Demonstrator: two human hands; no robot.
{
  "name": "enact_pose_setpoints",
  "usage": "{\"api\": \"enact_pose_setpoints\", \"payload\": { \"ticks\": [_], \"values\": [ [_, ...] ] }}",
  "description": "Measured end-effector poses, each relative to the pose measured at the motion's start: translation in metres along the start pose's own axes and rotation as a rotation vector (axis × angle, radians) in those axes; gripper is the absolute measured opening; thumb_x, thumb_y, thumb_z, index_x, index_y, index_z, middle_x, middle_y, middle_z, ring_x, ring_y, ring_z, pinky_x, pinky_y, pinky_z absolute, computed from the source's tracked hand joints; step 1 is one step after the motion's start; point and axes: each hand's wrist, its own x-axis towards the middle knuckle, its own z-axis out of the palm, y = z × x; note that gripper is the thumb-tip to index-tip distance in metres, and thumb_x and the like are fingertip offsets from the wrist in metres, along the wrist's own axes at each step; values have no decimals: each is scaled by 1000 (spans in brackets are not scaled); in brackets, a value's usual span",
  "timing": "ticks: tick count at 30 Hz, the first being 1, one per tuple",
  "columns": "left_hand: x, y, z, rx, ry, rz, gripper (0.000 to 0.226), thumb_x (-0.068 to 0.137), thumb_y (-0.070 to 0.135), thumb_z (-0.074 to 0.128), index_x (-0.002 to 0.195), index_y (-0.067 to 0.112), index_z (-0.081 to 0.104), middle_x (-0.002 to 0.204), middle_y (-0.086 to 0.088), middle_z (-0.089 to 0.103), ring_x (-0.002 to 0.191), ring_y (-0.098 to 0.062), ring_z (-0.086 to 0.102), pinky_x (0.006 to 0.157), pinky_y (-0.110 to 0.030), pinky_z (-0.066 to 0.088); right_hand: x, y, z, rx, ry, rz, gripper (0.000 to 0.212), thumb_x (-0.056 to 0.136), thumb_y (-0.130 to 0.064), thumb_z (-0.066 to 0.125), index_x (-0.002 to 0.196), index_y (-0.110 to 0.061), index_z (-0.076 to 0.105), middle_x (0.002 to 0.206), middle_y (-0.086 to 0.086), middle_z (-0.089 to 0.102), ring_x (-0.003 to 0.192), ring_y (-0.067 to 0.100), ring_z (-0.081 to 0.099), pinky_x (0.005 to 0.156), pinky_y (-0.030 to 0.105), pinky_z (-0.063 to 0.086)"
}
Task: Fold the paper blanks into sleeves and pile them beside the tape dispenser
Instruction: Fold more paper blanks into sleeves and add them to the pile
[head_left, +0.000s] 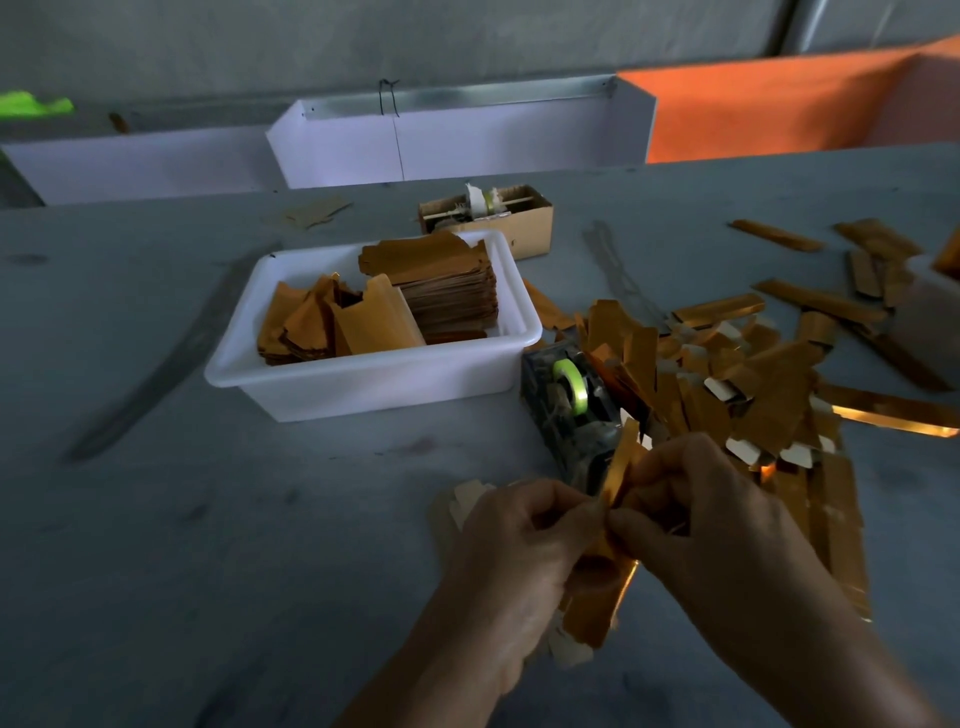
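Paper blank (615, 488) pinched, seemingly mid-fold, between both hands (613, 525).

Grey table (156, 519); white tub (374, 384), tape dispenser (571, 410), cardboard box (530, 228), sleeve pile (753, 395) on it.

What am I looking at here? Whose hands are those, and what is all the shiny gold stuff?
A person wears a camera on their head, so you see their own two hands from above. The left hand and right hand pinch one gold paper blank between them, folding it. Just behind sits a tape dispenser with a green roll. Right of it lies a heap of folded sleeves. The white tub holds flat blanks waiting their turn. A small cardboard box stands farther back on the grey table.
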Motion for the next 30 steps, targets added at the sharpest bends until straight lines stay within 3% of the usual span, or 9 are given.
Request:
{"api": "enact_pose_setpoints", "payload": {
  "ticks": [2, 6, 12, 16, 18, 20, 23, 26, 30],
  "values": [
    [0, -2, 2, -3, 50, 11, 20, 92, 10, 59, 77, 7, 70, 70, -7, 72, 66, -18, 71, 59, -23, 56, 0, -2, -1, -40, 4, -18, 27, 79, -27, 70, 89, -29, 45, 73, -8, 62, 68, 1, 61, 59, 17, 53],
    [-2, -9, 13, 106, 189, 74, 23, 90, 17, 62, 69, 19, 70, 69, -2, 72, 69, -17, 72, 71, -38, 60, -1, -6, -5, -120, -6, -12, 28, 84, -31, 64, 93, -30, 39, 78, -11, 58, 70, 0, 58, 60, 17, 51],
    [-7, -20, 20, 270, 301, 373, 14, 87, 17, 67, 75, 25, 67, 73, 1, 70, 71, -16, 68, 68, -44, 56, -3, -14, -6, -287, 7, 19, 35, 84, -46, 58, 88, -33, 25, 73, -13, 51, 68, 5, 57, 62, 21, 51],
    [-4, -15, 12, 222, 338, 444, 12, 86, 17, 68, 74, 19, 68, 63, 2, 70, 56, -9, 66, 54, -25, 53, -4, -4, -10, -253, 76, -52, 36, 62, -68, 49, 74, -37, 35, 55, -12, 52, 46, 3, 54, 38, 15, 39],
    [-5, -11, 10, 195, 289, 403, 12, 86, 19, 69, 75, 17, 69, 61, 6, 69, 52, -3, 64, 49, -16, 47, -2, 0, -10, -60, 72, -12, 40, 54, -71, 47, 77, -38, 44, 61, -14, 57, 61, -5, 60, 45, 10, 45],
    [-7, -10, 9, 184, 228, 361, 12, 87, 22, 69, 75, 17, 68, 61, 11, 68, 54, 0, 64, 47, -9, 44, 2, 4, -5, 64, 3, 42, 51, 45, -74, 46, 81, -38, 48, 71, -13, 61, 66, -2, 62, 48, 13, 46],
    [-5, -12, 6, 189, 187, 279, 14, 88, 26, 67, 75, 21, 70, 70, 9, 71, 65, -7, 68, 56, -19, 53, 7, 10, 4, 212, -45, 106, 56, 39, -68, 53, 81, -31, 56, 74, -8, 64, 70, 7, 62, 61, 19, 45],
    [-5, -13, 1, 110, 147, 154, 15, 91, 23, 63, 79, 28, 71, 76, 1, 74, 74, -19, 72, 73, -43, 60, 9, 12, 9, 262, -95, 116, 27, 62, -47, 69, 81, -30, 60, 74, -7, 67, 72, 7, 63, 66, 24, 49],
    [-3, -14, -4, 83, 146, 107, 18, 90, 21, 63, 77, 28, 73, 72, -1, 72, 71, -21, 69, 73, -46, 58, 13, 15, 9, 241, -142, 98, 9, 79, -25, 67, 79, -30, 60, 77, -18, 66, 74, -3, 61, 62, 20, 44]
  ]
}}
